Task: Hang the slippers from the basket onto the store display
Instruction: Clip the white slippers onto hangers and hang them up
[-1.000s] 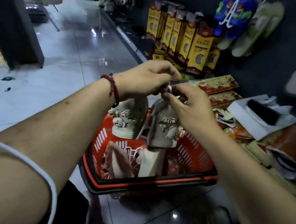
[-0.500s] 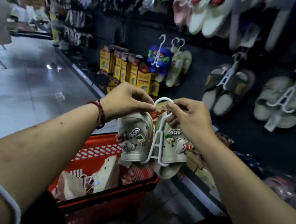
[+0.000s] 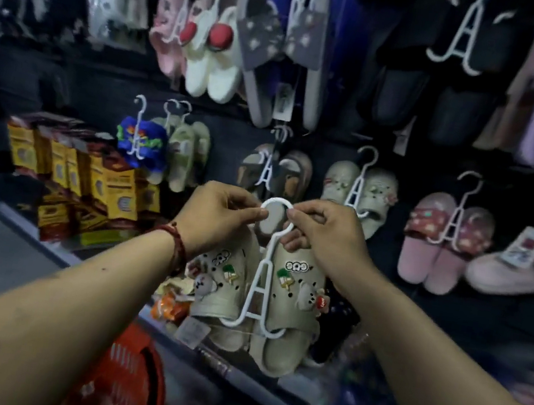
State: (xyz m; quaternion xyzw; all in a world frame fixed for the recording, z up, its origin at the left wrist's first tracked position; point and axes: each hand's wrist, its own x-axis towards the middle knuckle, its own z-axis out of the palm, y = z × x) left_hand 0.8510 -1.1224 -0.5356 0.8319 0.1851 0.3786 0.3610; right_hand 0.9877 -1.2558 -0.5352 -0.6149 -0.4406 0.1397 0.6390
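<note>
Dim display wall [image 3: 231, 127]; basket [image 3: 130, 365] partly offscreen.

Head-worn, close, perhaps downward, facing display [image 3: 416, 169]

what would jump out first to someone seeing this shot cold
Dead centre, the left hand and right hand pinch the hook of a white hanger that carries a pair of beige slippers studded with charms. Behind them a dark wall is crowded with more hanging slippers, including a pink pair at right. The red basket sits at bottom left.
</note>
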